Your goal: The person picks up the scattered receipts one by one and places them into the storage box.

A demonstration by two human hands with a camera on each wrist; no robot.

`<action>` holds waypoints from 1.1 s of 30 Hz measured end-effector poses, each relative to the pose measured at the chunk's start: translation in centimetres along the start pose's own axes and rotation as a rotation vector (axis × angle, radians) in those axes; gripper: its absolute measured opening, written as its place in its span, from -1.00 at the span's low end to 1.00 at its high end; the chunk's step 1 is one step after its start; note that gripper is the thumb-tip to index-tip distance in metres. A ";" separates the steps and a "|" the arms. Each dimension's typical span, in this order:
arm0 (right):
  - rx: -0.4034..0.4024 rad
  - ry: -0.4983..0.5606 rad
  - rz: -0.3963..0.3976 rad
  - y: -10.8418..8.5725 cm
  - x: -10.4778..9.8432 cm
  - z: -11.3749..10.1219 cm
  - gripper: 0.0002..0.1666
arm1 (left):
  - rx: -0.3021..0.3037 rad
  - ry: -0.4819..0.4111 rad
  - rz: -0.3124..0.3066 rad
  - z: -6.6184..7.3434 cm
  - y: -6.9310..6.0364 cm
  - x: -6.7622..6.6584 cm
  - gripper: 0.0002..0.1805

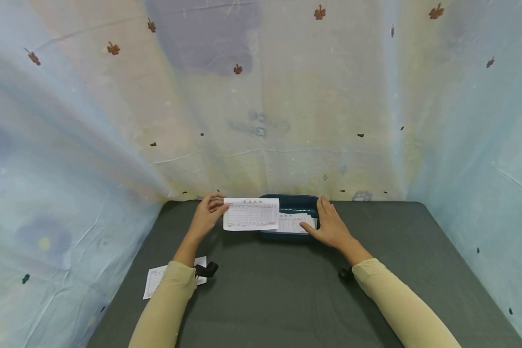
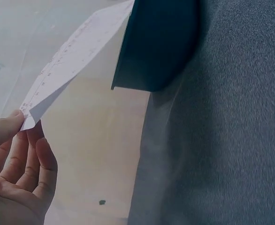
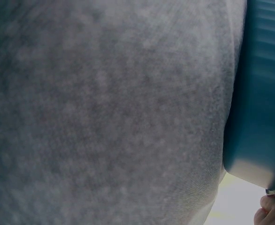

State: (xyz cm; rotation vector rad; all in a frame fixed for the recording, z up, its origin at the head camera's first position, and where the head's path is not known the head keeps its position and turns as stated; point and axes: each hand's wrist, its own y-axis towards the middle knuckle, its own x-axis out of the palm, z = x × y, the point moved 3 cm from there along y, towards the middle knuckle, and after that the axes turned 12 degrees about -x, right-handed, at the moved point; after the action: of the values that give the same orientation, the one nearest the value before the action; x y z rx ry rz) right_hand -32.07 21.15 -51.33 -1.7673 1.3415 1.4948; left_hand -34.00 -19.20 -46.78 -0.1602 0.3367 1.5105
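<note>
My left hand [image 1: 209, 212] pinches the left edge of a white printed form [image 1: 251, 214] between thumb and fingers. In the left wrist view the form [image 2: 76, 61] slants up from the left hand [image 2: 22, 168] towards the dark blue bin. Its right part overlaps the left end of the bin [image 1: 295, 199] in the head view. More printed slips [image 1: 292, 223] lie inside the bin. At the bin's right end rests my right hand [image 1: 330, 226], fingers straight along the rim and thumb spread over the slips. The right wrist view shows only fingertips beside the bin [image 3: 259, 103].
Another printed slip [image 1: 155, 280] lies on the dark grey table [image 1: 269, 299] at the left, partly hidden by the left sleeve [image 1: 167, 299]. The bin stands at the table's back edge, before a patterned curtain [image 1: 287, 106].
</note>
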 end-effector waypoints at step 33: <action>-0.020 0.013 0.028 -0.1 0.0 0.0 0.34 | -0.030 0.005 -0.098 1.4 2.7 6.7 -0.59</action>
State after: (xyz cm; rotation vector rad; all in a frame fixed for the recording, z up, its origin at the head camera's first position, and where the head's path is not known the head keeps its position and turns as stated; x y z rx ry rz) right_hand -31.96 21.17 -51.30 -1.7806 1.3677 1.5193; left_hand -36.38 -12.23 -47.30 -0.2015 0.3055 1.4186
